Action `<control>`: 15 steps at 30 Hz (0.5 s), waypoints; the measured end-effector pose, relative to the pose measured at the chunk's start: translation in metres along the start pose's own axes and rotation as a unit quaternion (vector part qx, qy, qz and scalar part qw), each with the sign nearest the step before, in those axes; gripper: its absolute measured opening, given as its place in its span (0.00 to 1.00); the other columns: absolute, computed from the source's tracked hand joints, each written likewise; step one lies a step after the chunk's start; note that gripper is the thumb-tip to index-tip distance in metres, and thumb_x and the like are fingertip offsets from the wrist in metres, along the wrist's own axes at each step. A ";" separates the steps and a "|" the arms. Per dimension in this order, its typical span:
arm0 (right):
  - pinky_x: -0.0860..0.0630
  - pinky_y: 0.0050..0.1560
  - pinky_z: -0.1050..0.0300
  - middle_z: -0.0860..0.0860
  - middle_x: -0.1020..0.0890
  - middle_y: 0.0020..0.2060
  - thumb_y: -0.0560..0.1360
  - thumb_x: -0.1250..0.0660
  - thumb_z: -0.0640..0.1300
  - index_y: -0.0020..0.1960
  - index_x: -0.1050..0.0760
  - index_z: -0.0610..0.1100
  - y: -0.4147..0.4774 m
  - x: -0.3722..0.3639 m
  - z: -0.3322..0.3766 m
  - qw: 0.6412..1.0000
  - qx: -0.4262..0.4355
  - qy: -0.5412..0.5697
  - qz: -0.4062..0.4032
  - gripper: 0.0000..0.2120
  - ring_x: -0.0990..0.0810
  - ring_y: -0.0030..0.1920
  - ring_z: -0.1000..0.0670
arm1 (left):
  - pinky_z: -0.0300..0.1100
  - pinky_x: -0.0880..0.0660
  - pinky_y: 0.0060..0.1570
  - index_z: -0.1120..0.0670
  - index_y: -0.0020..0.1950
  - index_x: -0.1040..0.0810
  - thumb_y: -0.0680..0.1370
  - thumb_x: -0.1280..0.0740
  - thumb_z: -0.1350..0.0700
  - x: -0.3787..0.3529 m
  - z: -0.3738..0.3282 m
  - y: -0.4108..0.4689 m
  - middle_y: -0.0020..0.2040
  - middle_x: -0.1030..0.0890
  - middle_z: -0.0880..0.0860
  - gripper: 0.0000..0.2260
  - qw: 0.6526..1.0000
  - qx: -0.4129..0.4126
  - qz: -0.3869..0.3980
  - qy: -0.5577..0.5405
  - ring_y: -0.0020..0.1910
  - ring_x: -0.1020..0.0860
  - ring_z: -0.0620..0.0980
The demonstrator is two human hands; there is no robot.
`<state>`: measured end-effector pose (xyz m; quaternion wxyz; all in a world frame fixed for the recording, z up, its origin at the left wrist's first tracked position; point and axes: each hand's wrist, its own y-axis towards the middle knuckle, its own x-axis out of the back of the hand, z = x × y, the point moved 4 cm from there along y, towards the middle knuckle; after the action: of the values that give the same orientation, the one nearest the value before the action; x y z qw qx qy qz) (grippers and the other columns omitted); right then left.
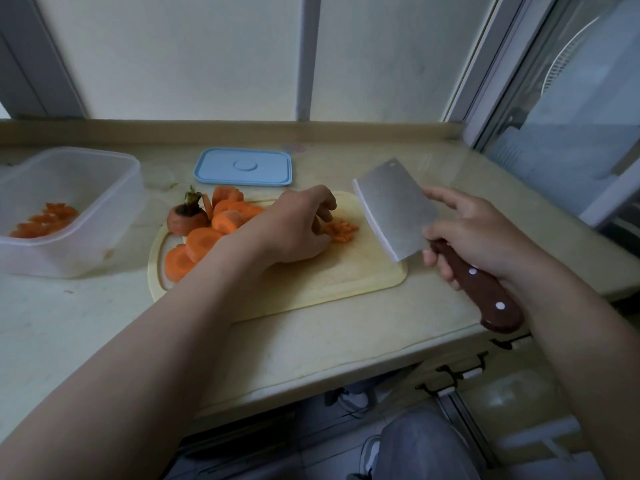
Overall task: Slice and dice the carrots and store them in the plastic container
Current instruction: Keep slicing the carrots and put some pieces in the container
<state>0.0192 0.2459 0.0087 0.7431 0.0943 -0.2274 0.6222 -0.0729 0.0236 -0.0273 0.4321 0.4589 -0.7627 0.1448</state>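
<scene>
Lots of orange here: the carrot slices (pixel 202 242) at centre left, the diced carrot (pixel 341 231) mid-frame and the carrot pieces (pixel 45 220) in the frosted whitish container (pixel 114 188) far left. The carrot top (pixel 187 218) has a dark brown-green stub. The cutting board (pixel 346 282) is pale yellow, the surface (pixel 69 323) cream, the lid (pixel 243 167) baby blue. The cleaver (pixel 394 209) is plain silver-grey, its handle (pixel 485 292) reddish brown with two white dots.

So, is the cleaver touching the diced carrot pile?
Apart. The head view shows bare cutting board between the blade of the cleaver, gripped by the right hand, and the diced carrot pile held under the left hand.
</scene>
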 end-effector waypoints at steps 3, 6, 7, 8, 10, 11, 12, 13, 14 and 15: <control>0.29 0.23 0.58 0.40 0.20 0.30 0.80 0.38 0.33 0.77 0.32 0.56 0.005 0.004 -0.024 0.999 -0.025 0.034 0.003 0.30 0.27 0.22 0.47 | 0.39 0.22 0.52 0.53 0.66 0.28 0.75 0.28 0.56 -0.002 -0.001 0.001 0.55 0.20 0.47 0.21 1.000 0.003 0.006 0.008 0.49 0.22 0.44; 0.29 0.23 0.58 0.40 0.21 0.30 0.80 0.39 0.32 0.77 0.33 0.57 0.008 0.002 -0.036 0.998 -0.033 0.047 0.007 0.31 0.27 0.22 0.47 | 0.33 0.25 0.48 0.53 0.66 0.28 0.76 0.28 0.56 -0.003 -0.001 0.003 0.54 0.19 0.47 0.20 1.000 0.009 -0.005 0.011 0.47 0.22 0.41; 0.29 0.23 0.58 0.40 0.21 0.29 0.80 0.39 0.32 0.78 0.33 0.57 0.009 0.000 -0.037 0.998 -0.031 0.048 0.011 0.31 0.28 0.22 0.47 | 0.32 0.25 0.47 0.53 0.65 0.27 0.76 0.28 0.57 -0.004 -0.001 0.003 0.53 0.19 0.47 0.19 1.000 0.012 -0.011 0.010 0.47 0.22 0.40; 0.29 0.23 0.58 0.40 0.22 0.29 0.80 0.40 0.32 0.78 0.33 0.57 0.009 -0.003 -0.037 0.998 -0.028 0.048 0.017 0.31 0.28 0.22 0.47 | 0.32 0.25 0.47 0.53 0.65 0.27 0.76 0.28 0.57 -0.005 -0.001 0.004 0.52 0.19 0.47 0.18 1.000 0.014 -0.017 0.011 0.46 0.22 0.40; 0.29 0.23 0.58 0.41 0.22 0.29 0.80 0.40 0.31 0.77 0.33 0.58 0.009 -0.011 -0.036 0.998 -0.023 0.045 0.036 0.32 0.28 0.22 0.47 | 0.31 0.25 0.47 0.54 0.63 0.26 0.75 0.28 0.57 -0.006 -0.001 0.005 0.51 0.19 0.47 0.18 0.999 0.016 -0.030 0.009 0.46 0.22 0.40; 0.29 0.23 0.58 0.41 0.22 0.29 0.80 0.40 0.31 0.77 0.33 0.59 0.008 -0.016 -0.035 0.998 -0.021 0.042 0.046 0.32 0.28 0.22 0.47 | 0.29 0.25 0.46 0.53 0.62 0.25 0.75 0.27 0.57 -0.006 -0.001 0.005 0.50 0.19 0.47 0.17 0.999 0.018 -0.037 0.005 0.45 0.21 0.40; 0.29 0.22 0.58 0.41 0.21 0.28 0.80 0.40 0.31 0.77 0.34 0.59 0.008 -0.021 -0.034 0.998 -0.017 0.039 0.055 0.32 0.27 0.22 0.47 | 0.28 0.26 0.44 0.53 0.61 0.25 0.74 0.27 0.57 -0.007 -0.001 0.005 0.50 0.19 0.47 0.17 0.999 0.019 -0.043 0.002 0.45 0.21 0.39; 0.29 0.22 0.57 0.42 0.21 0.28 0.80 0.40 0.31 0.78 0.35 0.60 0.007 -0.026 -0.033 0.997 -0.013 0.037 0.062 0.33 0.27 0.22 0.47 | 0.26 0.27 0.43 0.53 0.61 0.24 0.74 0.26 0.57 -0.007 -0.002 0.006 0.49 0.19 0.46 0.17 0.999 0.018 -0.048 -0.001 0.45 0.21 0.39; 0.28 0.23 0.57 0.42 0.21 0.28 0.80 0.41 0.31 0.78 0.36 0.60 0.006 -0.030 -0.032 0.997 -0.010 0.037 0.068 0.33 0.26 0.22 0.47 | 0.26 0.27 0.42 0.53 0.60 0.24 0.74 0.26 0.58 -0.007 -0.002 0.006 0.49 0.19 0.46 0.16 0.999 0.016 -0.051 -0.003 0.44 0.21 0.39; 0.27 0.23 0.56 0.42 0.21 0.28 0.80 0.41 0.32 0.78 0.37 0.60 0.006 -0.035 -0.032 0.997 -0.008 0.037 0.073 0.34 0.26 0.23 0.46 | 0.26 0.26 0.42 0.53 0.60 0.24 0.74 0.26 0.58 -0.008 -0.002 0.006 0.48 0.19 0.46 0.16 0.999 0.012 -0.053 -0.005 0.45 0.20 0.39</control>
<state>0.0164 0.2299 -0.0356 0.7046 0.0485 -0.2104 0.6760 -0.0749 0.0325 -0.0310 0.4292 0.5047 -0.7379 0.1286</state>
